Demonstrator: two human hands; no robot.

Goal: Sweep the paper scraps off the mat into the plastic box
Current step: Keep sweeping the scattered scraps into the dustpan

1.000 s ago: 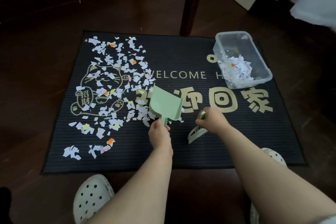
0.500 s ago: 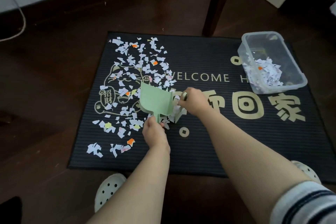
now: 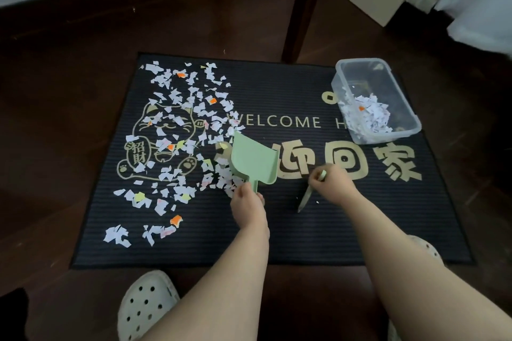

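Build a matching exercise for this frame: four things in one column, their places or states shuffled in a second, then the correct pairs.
Things:
1. green dustpan
2. small brush
3. plastic box
4. paper scraps

Places or states:
A. far right corner of the mat, partly filled
B. in the right hand
C. strewn over the mat's left half
D. held by its handle in the left hand

Pairs: 1-D, 2-B, 3-A, 4-C
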